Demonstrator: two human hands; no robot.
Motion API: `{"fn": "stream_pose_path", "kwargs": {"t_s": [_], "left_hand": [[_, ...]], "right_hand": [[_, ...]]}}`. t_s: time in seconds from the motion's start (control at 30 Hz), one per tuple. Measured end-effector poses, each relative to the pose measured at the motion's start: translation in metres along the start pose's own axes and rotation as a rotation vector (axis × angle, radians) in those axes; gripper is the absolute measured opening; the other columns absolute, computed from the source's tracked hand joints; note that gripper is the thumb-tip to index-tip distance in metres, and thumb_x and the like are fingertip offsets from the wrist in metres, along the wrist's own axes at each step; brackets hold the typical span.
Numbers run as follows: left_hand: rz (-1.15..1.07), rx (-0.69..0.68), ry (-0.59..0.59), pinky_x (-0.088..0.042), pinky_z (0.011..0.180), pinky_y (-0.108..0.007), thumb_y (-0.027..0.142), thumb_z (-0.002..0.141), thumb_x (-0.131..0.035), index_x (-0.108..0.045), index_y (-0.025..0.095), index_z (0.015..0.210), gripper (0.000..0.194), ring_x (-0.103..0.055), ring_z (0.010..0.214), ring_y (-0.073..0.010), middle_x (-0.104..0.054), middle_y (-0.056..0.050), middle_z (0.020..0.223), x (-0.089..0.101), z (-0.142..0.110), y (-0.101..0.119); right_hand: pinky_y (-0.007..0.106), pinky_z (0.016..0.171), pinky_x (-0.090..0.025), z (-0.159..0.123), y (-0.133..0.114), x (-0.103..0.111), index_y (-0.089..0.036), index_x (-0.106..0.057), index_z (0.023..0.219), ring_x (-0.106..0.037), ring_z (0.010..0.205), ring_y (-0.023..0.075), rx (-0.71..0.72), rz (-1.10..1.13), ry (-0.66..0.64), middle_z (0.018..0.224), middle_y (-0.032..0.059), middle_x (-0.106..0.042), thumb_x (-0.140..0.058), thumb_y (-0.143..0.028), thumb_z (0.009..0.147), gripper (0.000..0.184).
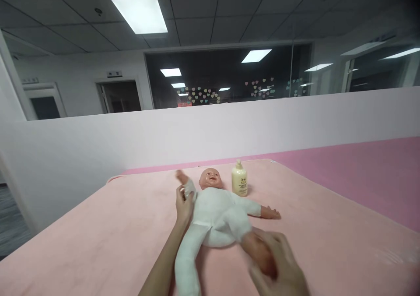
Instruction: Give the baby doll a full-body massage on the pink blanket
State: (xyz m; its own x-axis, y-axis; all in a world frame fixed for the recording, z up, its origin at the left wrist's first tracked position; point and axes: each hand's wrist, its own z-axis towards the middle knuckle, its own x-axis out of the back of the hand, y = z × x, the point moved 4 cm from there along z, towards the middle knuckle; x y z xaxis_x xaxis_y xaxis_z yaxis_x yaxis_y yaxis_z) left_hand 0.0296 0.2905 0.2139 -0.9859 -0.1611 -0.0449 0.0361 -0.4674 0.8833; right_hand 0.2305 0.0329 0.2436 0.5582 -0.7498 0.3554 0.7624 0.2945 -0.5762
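A baby doll [215,213] lies on its back in the middle of a pink blanket [98,239], head toward twelve o'clock, legs toward six; laid flat like this, its limbs are easy to get at. At about nine o'clock of the doll, the person's left hand [184,204] has its fingers closed round the doll's raised arm near the white sleeve, seemingly to keep that arm up and steady. The doll's nearer leg trails down toward seven o'clock, limp in its white suit. At about one o'clock of the doll's head a cream lotion bottle [239,180] stands upright, just beside the shoulder, within easy reach. The doll's other arm stretches out toward three o'clock, bare hand on the blanket. At five o'clock, the right hand [277,263] is curled round the doll's other leg; it is blurred, so how tightly it presses I cannot tell. A low white wall [131,142] runs behind the bed.
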Motion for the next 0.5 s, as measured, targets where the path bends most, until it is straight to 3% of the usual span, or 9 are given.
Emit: {"fn": "stream_pose_path", "kwargs": {"t_s": [0.1, 0.17, 0.23, 0.33, 0.43, 0.5], "left_hand": [[0.358, -0.275, -0.327, -0.041, 0.095, -0.038, 0.009, 0.067, -0.045, -0.059, 0.021, 0.096, 0.034, -0.054, 0.103, -0.0212, -0.062, -0.005, 0.105, -0.017, -0.006, 0.016], [0.492, -0.324, -0.398, -0.040, 0.095, -0.039, 0.007, 0.062, -0.042, -0.060, 0.021, 0.096, 0.041, -0.053, 0.103, -0.0220, -0.063, -0.005, 0.105, -0.018, -0.011, 0.019], [0.553, -0.310, -0.395, -0.041, 0.094, -0.040, 0.008, 0.063, -0.042, -0.059, 0.021, 0.101, 0.043, -0.053, 0.103, -0.0222, -0.062, -0.005, 0.107, -0.015, -0.014, 0.019], [0.581, -0.263, -0.374, -0.042, 0.092, -0.039, 0.014, 0.069, -0.045, -0.055, 0.021, 0.107, 0.040, -0.054, 0.102, -0.0224, -0.061, -0.006, 0.110, -0.010, -0.018, 0.016], [0.535, -0.170, -0.316, -0.045, 0.087, -0.038, 0.027, 0.077, -0.050, -0.048, 0.020, 0.120, 0.043, -0.057, 0.098, -0.0226, -0.061, -0.007, 0.111, -0.003, -0.021, 0.012], [0.497, -0.053, -0.200, -0.047, 0.083, -0.037, 0.037, 0.082, -0.050, -0.037, 0.018, 0.131, 0.054, -0.060, 0.093, -0.0228, -0.063, -0.009, 0.107, 0.005, -0.020, 0.008]], "right_hand": [[0.023, 0.046, -0.037, 0.038, 0.005, -0.038, -0.025, -0.055, 0.097, -0.051, 0.055, 0.0112, 0.037, -0.101, -0.190, 0.089, 0.0017, -0.051, -0.042, -0.011, 0.070, 0.033], [0.022, 0.043, -0.031, 0.053, 0.010, -0.055, -0.023, -0.053, 0.084, -0.044, 0.049, 0.0093, 0.043, -0.155, -0.287, 0.081, -0.0002, -0.047, -0.041, -0.008, 0.067, 0.025], [0.022, 0.043, -0.031, 0.059, 0.013, -0.062, -0.022, -0.052, 0.086, -0.046, 0.050, 0.0096, 0.065, -0.151, -0.315, 0.080, 0.0000, -0.047, -0.043, -0.009, 0.070, 0.022], [0.022, 0.043, -0.035, 0.051, 0.016, -0.057, -0.021, -0.052, 0.094, -0.053, 0.056, 0.0128, 0.091, -0.102, -0.245, 0.084, 0.0033, -0.051, -0.045, -0.018, 0.079, 0.017], [0.024, 0.042, -0.038, 0.021, 0.014, -0.038, -0.021, -0.054, 0.086, -0.054, 0.053, 0.0132, 0.114, -0.110, -0.184, 0.085, 0.0057, -0.055, -0.045, -0.022, 0.082, 0.010], [0.023, 0.041, -0.039, -0.007, 0.011, -0.018, -0.023, -0.057, 0.081, -0.055, 0.051, 0.0119, 0.095, -0.149, -0.168, 0.088, 0.0060, -0.058, -0.049, -0.021, 0.081, 0.009]]}}
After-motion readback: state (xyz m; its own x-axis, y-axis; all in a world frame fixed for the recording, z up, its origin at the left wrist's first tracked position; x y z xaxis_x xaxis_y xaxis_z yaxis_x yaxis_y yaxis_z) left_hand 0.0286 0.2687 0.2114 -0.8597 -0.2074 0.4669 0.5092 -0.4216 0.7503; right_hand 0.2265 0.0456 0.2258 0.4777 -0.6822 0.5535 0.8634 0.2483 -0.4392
